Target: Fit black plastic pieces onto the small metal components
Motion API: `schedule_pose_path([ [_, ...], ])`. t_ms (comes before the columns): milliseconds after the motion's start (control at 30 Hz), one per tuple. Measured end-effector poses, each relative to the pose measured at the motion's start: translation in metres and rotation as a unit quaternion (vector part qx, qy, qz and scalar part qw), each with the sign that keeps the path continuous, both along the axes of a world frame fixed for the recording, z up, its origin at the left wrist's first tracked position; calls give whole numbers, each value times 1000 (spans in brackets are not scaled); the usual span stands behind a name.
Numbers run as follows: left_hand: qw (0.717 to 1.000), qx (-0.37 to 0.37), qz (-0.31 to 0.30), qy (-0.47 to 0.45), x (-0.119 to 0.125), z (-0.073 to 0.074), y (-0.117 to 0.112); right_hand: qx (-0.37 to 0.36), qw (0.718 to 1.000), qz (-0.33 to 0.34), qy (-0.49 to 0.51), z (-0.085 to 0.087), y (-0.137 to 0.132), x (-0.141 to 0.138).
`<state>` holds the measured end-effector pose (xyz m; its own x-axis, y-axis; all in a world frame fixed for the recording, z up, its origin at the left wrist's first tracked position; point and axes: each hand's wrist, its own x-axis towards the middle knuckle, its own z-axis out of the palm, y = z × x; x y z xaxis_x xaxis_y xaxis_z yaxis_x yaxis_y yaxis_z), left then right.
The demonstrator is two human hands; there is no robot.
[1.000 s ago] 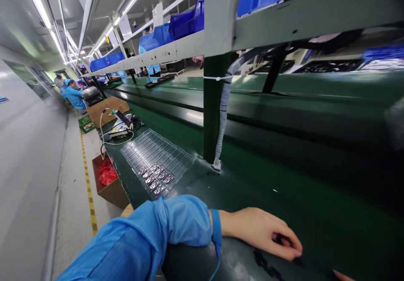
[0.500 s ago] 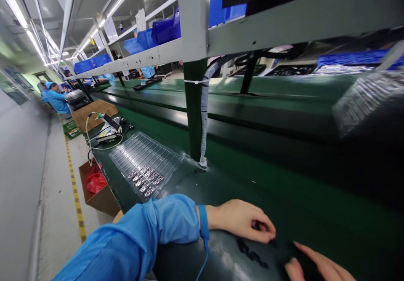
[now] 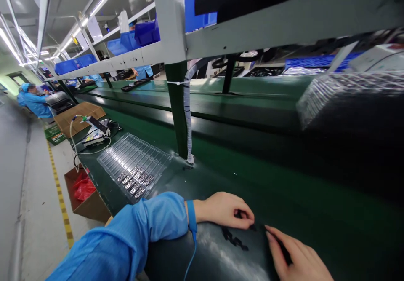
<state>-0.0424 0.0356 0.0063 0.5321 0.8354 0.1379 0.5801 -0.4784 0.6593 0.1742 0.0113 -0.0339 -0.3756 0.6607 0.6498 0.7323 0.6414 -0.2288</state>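
Observation:
My left hand [image 3: 224,209], in a blue sleeve with a blue wrist strap [image 3: 191,216], rests low over the dark green bench. Its thumb and fingertips are pinched at a small black piece [image 3: 252,227]. Just to the right, my right hand [image 3: 298,253] has its thumb and index finger brought near each other; what lies between them, if anything, I cannot make out. Several small black pieces [image 3: 234,239] lie on the bench below my left hand. Farther left, a clear compartment tray [image 3: 148,148] holds several small metallic parts [image 3: 135,180] in its near compartments.
A grey post [image 3: 176,108] with a wrapped cable stands on the bench. A handheld tool with a hose [image 3: 96,125] and cardboard [image 3: 78,114] lie left. Below is a box with a red bag [image 3: 83,187]. A plastic-wrapped block [image 3: 347,100] stands right. People in blue sit far off.
My view has turned right, so the surroundings appear farther left. My right hand has moved closer to my left hand and shows more fully. My left hand keeps its pinch.

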Motion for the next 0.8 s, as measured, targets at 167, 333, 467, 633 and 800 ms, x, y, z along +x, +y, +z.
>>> schedule_pose_path([
  [167, 999, 20, 10, -24, 2, 0, -3, -20, 999, -23, 21, 0, -4, -5],
  [333, 996, 29, 31, -76, 7, 0, -5, -56, 997, -35, 30, 2, -9, -6],
  [467, 995, 31, 33, -91, 8, 0, -7, -78, 995, -39, 37, 6, -14, -6],
  [633, 995, 31, 24, -95, 8, 1, -9, -99, 993, -47, 32, 11, -17, -7],
  [800, 995, 26, 30, -94, 9, 3, -10, -129, 990, -56, 21, 15, -19, -8],
])
